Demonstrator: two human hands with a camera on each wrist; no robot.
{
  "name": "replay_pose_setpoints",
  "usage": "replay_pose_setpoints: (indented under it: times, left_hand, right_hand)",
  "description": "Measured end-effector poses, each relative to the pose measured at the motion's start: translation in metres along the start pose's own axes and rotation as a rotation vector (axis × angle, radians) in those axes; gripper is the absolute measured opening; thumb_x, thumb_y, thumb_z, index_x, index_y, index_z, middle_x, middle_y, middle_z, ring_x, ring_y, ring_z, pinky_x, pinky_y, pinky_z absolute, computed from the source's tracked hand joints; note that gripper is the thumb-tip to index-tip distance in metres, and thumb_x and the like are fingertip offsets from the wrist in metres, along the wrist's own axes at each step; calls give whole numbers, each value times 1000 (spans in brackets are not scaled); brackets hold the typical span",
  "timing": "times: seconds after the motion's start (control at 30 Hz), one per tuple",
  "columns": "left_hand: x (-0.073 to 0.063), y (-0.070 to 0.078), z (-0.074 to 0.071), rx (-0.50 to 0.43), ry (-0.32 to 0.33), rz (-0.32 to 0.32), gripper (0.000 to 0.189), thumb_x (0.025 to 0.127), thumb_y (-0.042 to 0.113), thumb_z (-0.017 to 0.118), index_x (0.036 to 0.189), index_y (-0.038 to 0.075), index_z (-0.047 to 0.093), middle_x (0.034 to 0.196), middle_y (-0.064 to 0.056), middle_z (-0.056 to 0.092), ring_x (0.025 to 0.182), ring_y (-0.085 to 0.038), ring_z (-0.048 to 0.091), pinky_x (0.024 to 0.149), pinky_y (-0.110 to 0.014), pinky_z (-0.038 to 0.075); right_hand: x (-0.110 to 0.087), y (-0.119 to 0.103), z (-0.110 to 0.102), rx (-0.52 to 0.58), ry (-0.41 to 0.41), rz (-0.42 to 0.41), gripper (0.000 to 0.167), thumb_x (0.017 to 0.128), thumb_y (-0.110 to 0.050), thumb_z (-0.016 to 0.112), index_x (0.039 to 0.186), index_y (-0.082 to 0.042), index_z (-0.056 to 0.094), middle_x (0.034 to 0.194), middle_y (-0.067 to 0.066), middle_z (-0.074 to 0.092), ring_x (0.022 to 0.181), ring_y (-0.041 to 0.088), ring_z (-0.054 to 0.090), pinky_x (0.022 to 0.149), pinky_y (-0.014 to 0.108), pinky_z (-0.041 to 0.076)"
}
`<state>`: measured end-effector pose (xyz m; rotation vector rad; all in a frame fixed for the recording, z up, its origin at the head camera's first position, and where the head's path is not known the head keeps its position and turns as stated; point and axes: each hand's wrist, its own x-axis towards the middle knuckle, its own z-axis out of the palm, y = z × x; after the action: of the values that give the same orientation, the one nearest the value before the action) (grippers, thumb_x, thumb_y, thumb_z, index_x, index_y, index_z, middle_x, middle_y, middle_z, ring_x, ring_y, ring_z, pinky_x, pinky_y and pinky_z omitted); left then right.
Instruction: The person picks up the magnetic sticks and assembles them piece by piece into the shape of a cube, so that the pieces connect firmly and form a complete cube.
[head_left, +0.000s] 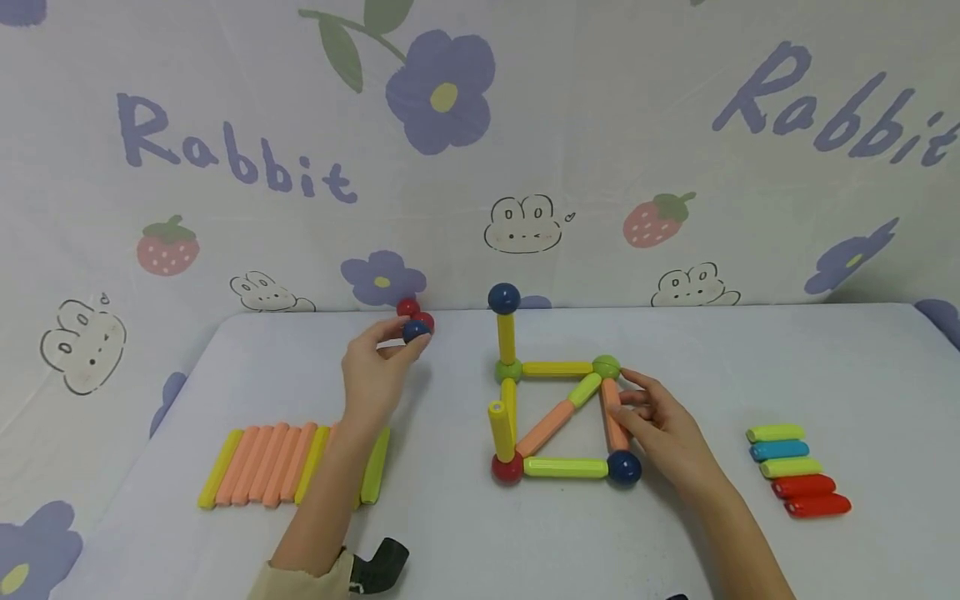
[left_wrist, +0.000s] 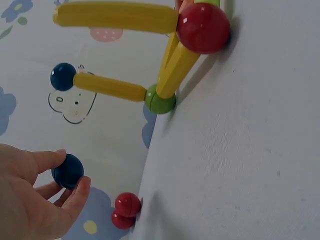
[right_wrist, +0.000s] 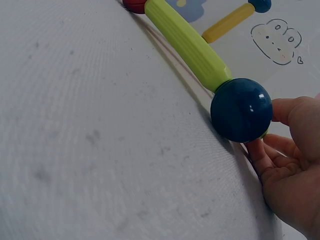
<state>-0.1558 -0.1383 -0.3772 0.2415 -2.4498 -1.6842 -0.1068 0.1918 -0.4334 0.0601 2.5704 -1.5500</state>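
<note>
My left hand (head_left: 372,371) pinches a dark blue ball (left_wrist: 68,171) between thumb and fingertips, raised above the table's back part. Two red balls (left_wrist: 127,205) sit just beyond it. My right hand (head_left: 663,429) holds the orange rod (head_left: 614,417) on the right side of a stick-and-ball frame, its index fingertip by the green ball (head_left: 606,367). Another blue ball (right_wrist: 241,110) at the near right corner partly hides the fingers in the right wrist view. From the frame rise a yellow rod (head_left: 507,337) topped by a blue ball (head_left: 504,298) and a bare-topped yellow rod (head_left: 500,432) on a red ball (head_left: 507,467).
A row of orange, yellow and green rods (head_left: 258,467) lies at the left, partly behind the left forearm. Several short green, blue and red rods (head_left: 783,468) are lined up at the right. Behind the white table (head_left: 450,542) hangs a printed cloth (head_left: 600,100).
</note>
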Motion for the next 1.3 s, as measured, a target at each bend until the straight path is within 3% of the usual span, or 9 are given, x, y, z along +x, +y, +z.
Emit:
replay_pose_setpoints:
  times: [0.23, 0.43, 0.6, 0.9, 1.3]
  left_hand:
    - [-34, 23, 4, -45, -101, 2, 44, 99, 15, 77, 140, 9, 66, 136, -12, 62, 119, -28, 69, 103, -41, 58]
    - [-62, 35, 7, -123, -200, 38, 42, 97, 9, 77, 137, 9, 67, 133, -9, 67, 115, -25, 72, 99, -38, 59]
    - [-76, 40, 9, -194, -266, 78, 41, 95, 3, 78, 134, 6, 68, 131, -11, 70, 112, -26, 75, 96, -35, 60]
    - [-90, 44, 13, -281, -333, 116, 40, 92, -3, 78, 131, 3, 69, 130, -13, 71, 110, -27, 76, 92, -29, 60]
    - [-93, 39, 17, -264, -348, 172, 45, 91, -4, 79, 134, 5, 69, 131, -12, 69, 116, -28, 72, 96, -28, 59]
  right_hand:
    - [0, 0, 0, 6, -3, 3, 63, 109, -22, 60, 163, -5, 33, 143, 22, 57, 101, 15, 55, 75, 21, 47]
    - [-1, -1, 0, 10, 0, 7, 62, 109, -22, 59, 163, -6, 34, 142, 22, 57, 99, 16, 56, 74, 21, 48]
    - [0, -2, 0, 8, -2, 14, 62, 109, -22, 59, 163, -6, 33, 143, 23, 57, 100, 18, 56, 73, 22, 47]
    - [-1, -2, 0, 10, -6, 23, 62, 109, -22, 59, 164, -7, 34, 143, 22, 57, 102, 21, 56, 73, 22, 47]
    - [-1, -2, 0, 1, -3, 19, 62, 109, -22, 59, 164, -6, 33, 143, 23, 57, 101, 19, 55, 72, 22, 47]
